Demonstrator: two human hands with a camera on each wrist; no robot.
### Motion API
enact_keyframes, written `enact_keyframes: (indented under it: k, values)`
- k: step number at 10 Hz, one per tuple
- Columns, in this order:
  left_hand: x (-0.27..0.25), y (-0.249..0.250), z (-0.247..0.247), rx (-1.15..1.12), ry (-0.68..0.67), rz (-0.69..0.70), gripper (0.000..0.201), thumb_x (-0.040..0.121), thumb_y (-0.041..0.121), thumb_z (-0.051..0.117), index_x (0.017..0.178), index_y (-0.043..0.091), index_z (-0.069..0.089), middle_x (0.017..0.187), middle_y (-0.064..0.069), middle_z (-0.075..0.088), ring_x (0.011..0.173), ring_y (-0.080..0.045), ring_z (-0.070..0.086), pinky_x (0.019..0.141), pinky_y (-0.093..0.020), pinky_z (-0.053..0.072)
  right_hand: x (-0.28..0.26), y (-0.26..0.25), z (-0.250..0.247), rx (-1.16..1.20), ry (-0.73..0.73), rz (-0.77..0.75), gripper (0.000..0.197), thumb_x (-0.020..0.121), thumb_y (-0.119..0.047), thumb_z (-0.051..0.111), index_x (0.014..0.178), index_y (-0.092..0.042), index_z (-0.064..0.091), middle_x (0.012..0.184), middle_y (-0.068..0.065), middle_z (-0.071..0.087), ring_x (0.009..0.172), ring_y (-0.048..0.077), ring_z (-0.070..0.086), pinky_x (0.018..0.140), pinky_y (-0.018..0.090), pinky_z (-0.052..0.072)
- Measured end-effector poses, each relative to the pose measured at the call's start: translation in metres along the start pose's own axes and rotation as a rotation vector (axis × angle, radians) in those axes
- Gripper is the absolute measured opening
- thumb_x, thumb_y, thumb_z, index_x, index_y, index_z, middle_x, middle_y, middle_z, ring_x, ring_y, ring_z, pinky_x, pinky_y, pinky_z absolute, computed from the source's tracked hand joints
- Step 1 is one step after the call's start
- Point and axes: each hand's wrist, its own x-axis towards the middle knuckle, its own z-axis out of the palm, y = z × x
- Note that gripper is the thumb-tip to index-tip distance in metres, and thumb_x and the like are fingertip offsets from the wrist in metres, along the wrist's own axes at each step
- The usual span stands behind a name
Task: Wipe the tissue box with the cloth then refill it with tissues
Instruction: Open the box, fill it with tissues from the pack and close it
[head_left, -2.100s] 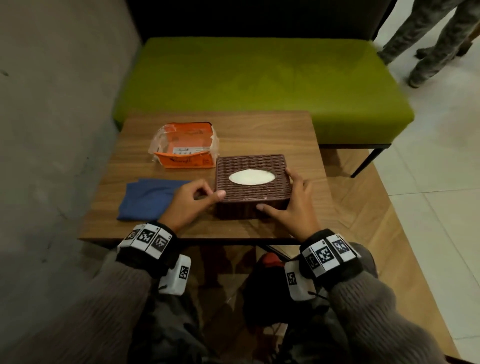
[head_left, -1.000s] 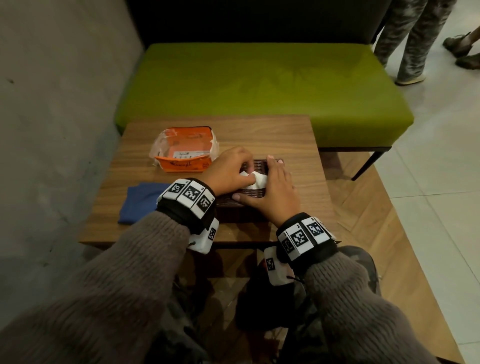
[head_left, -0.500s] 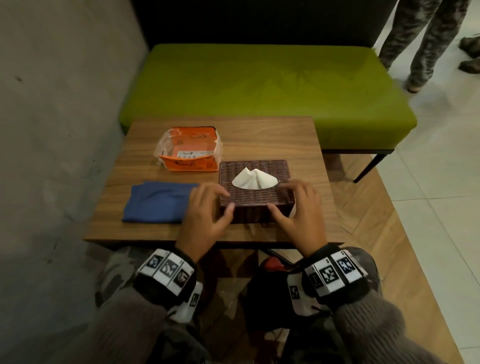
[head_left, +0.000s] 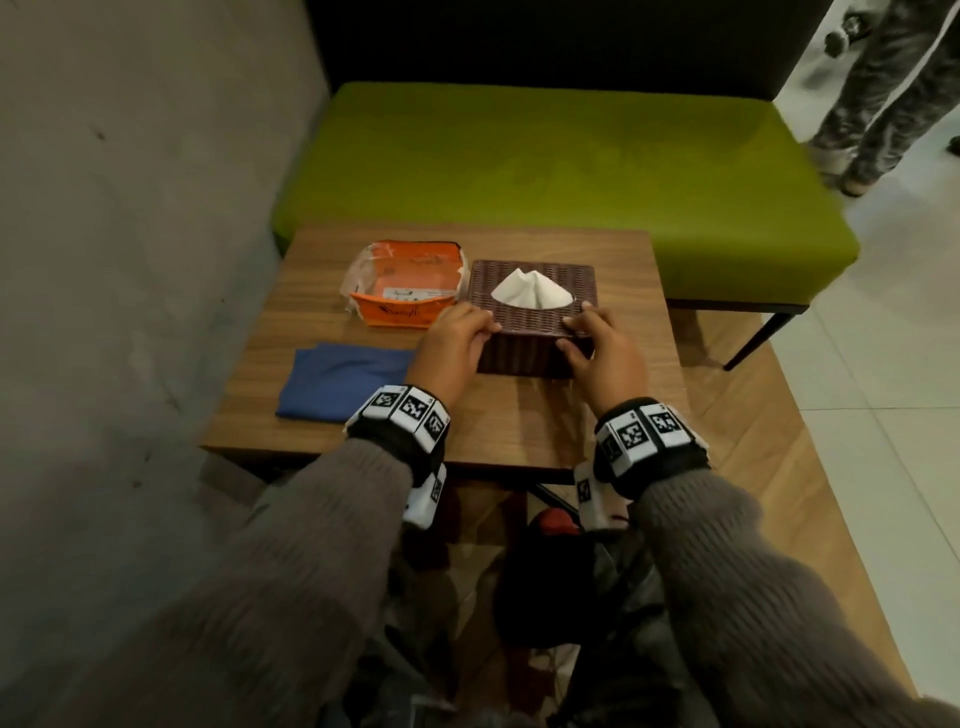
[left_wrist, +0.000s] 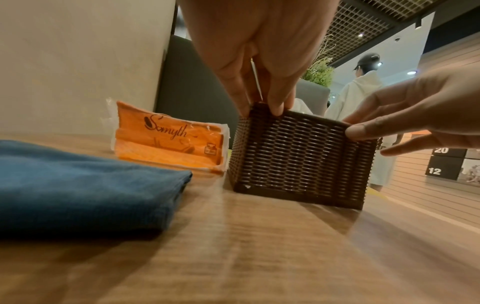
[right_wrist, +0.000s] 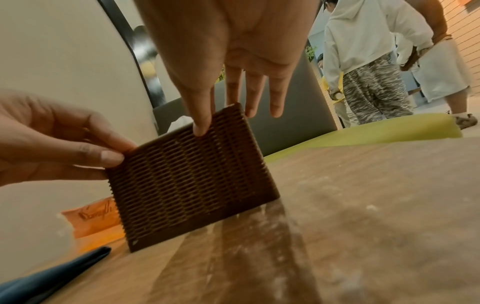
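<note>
The brown woven tissue box (head_left: 530, 340) stands on the wooden table (head_left: 519, 421), with a white tissue (head_left: 532, 293) sticking up from its top slot. My left hand (head_left: 467, 338) pinches its near left corner and my right hand (head_left: 587, 338) pinches its near right corner. In the left wrist view my left hand (left_wrist: 262, 107) has its fingers on the top edge of the box (left_wrist: 301, 160). In the right wrist view my right hand (right_wrist: 223, 119) has its thumb on the front face of the box (right_wrist: 187, 181). The folded blue cloth (head_left: 343, 379) lies left of the box.
An opened orange tissue pack (head_left: 410, 283) lies right beside the box on its left. A green bench (head_left: 545, 166) runs behind the table and a grey wall (head_left: 130, 260) closes the left side. A person's legs (head_left: 883, 78) stand on the tiled floor at the far right.
The tissue was pulled up through the slot. Since half a second ago both hands have slid the box away from me, so it now sits beside the orange pack.
</note>
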Motion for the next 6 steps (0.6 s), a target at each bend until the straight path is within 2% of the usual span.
enact_keyframes:
  k: [2, 3, 4, 5, 6]
  values:
    - [-0.009, -0.02, 0.011, -0.052, 0.064, 0.052, 0.023, 0.082, -0.006, 0.059, 0.099, 0.003, 0.07, 0.107, -0.013, 0.067, 0.103, -0.026, 0.059, 0.092, -0.027, 0.043, -0.005, 0.011, 0.006, -0.015, 0.069, -0.052, 0.029, 0.085, -0.019, 0.068, 0.111, -0.008, 0.068, 0.131, 0.007, 0.057, 0.115, 0.027, 0.06, 0.091, 0.043, 0.052]
    - [-0.012, -0.027, 0.013, -0.138, 0.077, 0.058, 0.027, 0.082, -0.004, 0.054, 0.103, 0.0, 0.07, 0.112, -0.016, 0.066, 0.111, -0.022, 0.053, 0.101, -0.022, 0.037, -0.008, 0.017, 0.008, 0.001, 0.073, -0.065, 0.033, 0.084, -0.027, 0.065, 0.111, -0.009, 0.067, 0.13, 0.009, 0.056, 0.115, 0.03, 0.059, 0.091, 0.047, 0.051]
    - [-0.014, -0.023, -0.003, -0.169, 0.028, 0.022, 0.032, 0.084, 0.0, 0.049, 0.112, 0.0, 0.066, 0.122, -0.017, 0.061, 0.119, -0.021, 0.049, 0.106, -0.025, 0.035, -0.001, -0.002, -0.006, -0.048, -0.026, -0.068, 0.045, 0.083, -0.039, 0.058, 0.116, -0.009, 0.066, 0.133, 0.013, 0.053, 0.12, 0.034, 0.052, 0.098, 0.05, 0.045]
    - [-0.037, -0.027, -0.041, -0.134, 0.012, -0.213, 0.033, 0.09, 0.01, 0.045, 0.119, 0.009, 0.061, 0.124, -0.011, 0.057, 0.118, -0.017, 0.049, 0.103, -0.023, 0.036, 0.005, -0.027, -0.028, -0.118, -0.135, -0.103, 0.051, 0.081, -0.031, 0.062, 0.126, -0.008, 0.059, 0.138, 0.019, 0.047, 0.125, 0.033, 0.044, 0.102, 0.043, 0.037]
    - [-0.091, -0.037, -0.091, -0.105, -0.018, -0.643, 0.025, 0.087, 0.013, 0.046, 0.104, 0.006, 0.064, 0.104, -0.009, 0.061, 0.097, -0.016, 0.056, 0.089, -0.021, 0.041, -0.003, -0.05, -0.059, -0.081, -0.195, -0.004, 0.046, 0.08, -0.019, 0.067, 0.123, -0.004, 0.059, 0.132, 0.022, 0.046, 0.125, 0.033, 0.044, 0.101, 0.039, 0.037]
